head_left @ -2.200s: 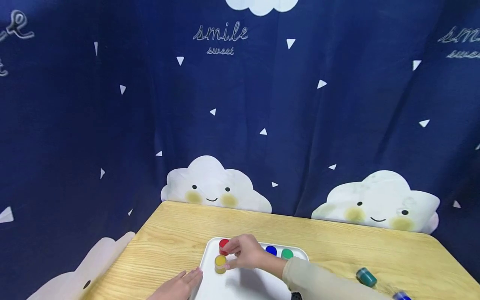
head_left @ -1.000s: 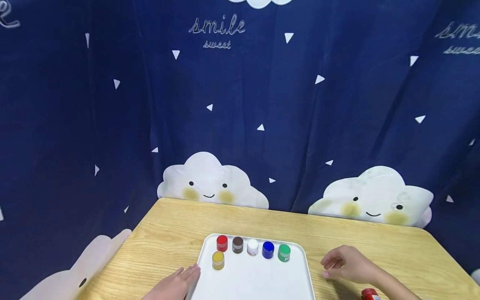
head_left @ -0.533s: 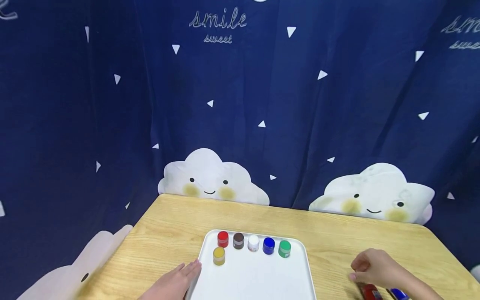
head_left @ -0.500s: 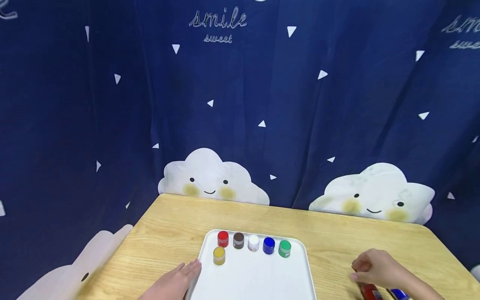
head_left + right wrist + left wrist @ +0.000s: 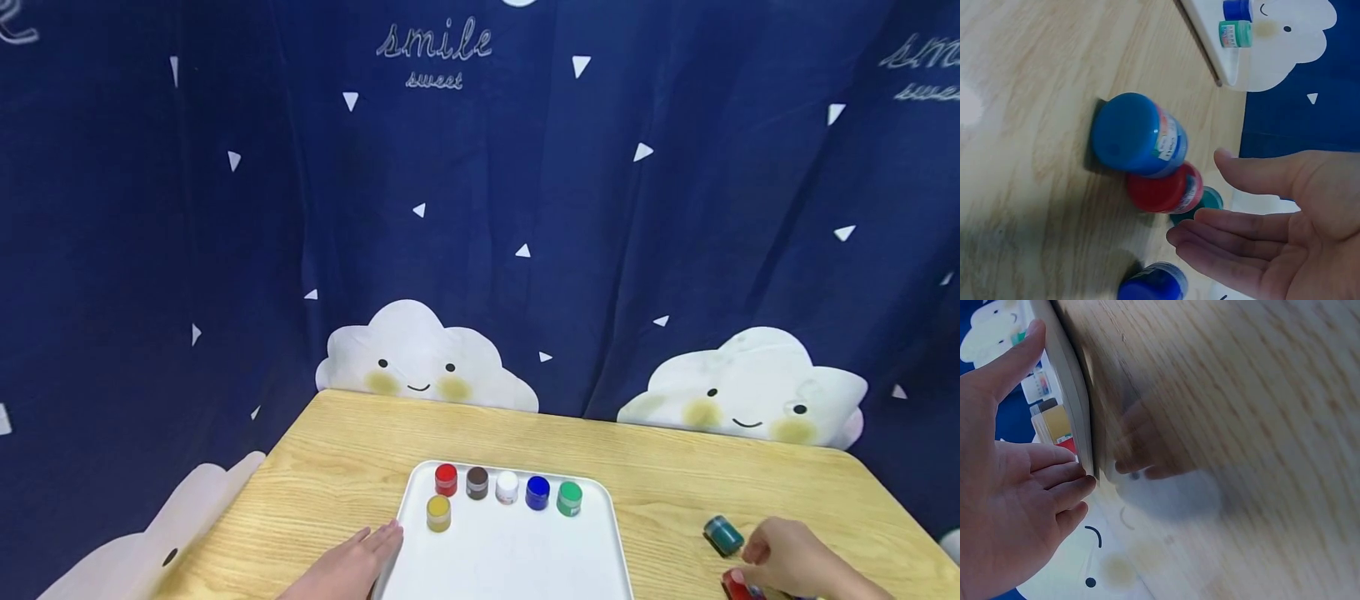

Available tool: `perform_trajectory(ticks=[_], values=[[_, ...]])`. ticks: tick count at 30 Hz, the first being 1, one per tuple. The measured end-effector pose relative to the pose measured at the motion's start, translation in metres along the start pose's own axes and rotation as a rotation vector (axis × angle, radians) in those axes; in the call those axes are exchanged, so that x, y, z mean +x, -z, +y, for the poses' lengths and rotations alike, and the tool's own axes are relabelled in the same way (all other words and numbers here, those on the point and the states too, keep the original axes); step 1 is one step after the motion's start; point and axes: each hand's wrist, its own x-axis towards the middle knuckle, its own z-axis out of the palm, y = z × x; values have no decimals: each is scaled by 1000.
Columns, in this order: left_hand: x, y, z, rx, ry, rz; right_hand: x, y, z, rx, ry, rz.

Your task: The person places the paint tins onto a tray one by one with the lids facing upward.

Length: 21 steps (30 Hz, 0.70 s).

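My left hand (image 5: 348, 562) lies with straight fingers against the left edge of a white tray (image 5: 510, 567); the left wrist view shows its fingertips at the tray's side. Far to the right, my right hand (image 5: 795, 558) is over a red paint jar (image 5: 737, 586) lying on the table. In the right wrist view the thumb and fingers stand apart, with that red jar (image 5: 1166, 187) just beyond the fingertips. A teal jar (image 5: 723, 535) lies beside it. A lighter blue jar (image 5: 1125, 131) and a dark blue jar (image 5: 1154, 284) are close by, mostly hidden from the head view.
Along the tray's far side stand red (image 5: 446, 480), brown (image 5: 477, 482), white (image 5: 507, 487), blue (image 5: 537, 492) and green (image 5: 569, 498) jars. A yellow jar (image 5: 438, 514) stands in front of the red one. A dark blue curtain (image 5: 480, 208) hangs behind the wooden table (image 5: 360, 450).
My right hand has left the yellow jar on the tray and travelled right to the loose jars, reaching down to the red one. My left hand has stayed at the tray's edge.
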Motion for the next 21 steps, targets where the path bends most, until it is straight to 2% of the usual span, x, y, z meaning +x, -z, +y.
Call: perform_trajectory(ticks=[7, 11, 14, 17, 21], values=[[0, -4, -2, 29, -14, 31, 4, -16, 5, 56, -70, 6], [-1, -6, -2, 33, -20, 58, 7, -23, 6, 112, -120, -21], [-1, -7, -2, 33, -27, 73, 8, -25, 5, 112, -124, -28], [0, -8, -2, 37, -33, 82, 10, -25, 2, 81, -88, -6], [1, -8, -3, 22, -21, 70, 10, -23, -2, 106, -77, -1]])
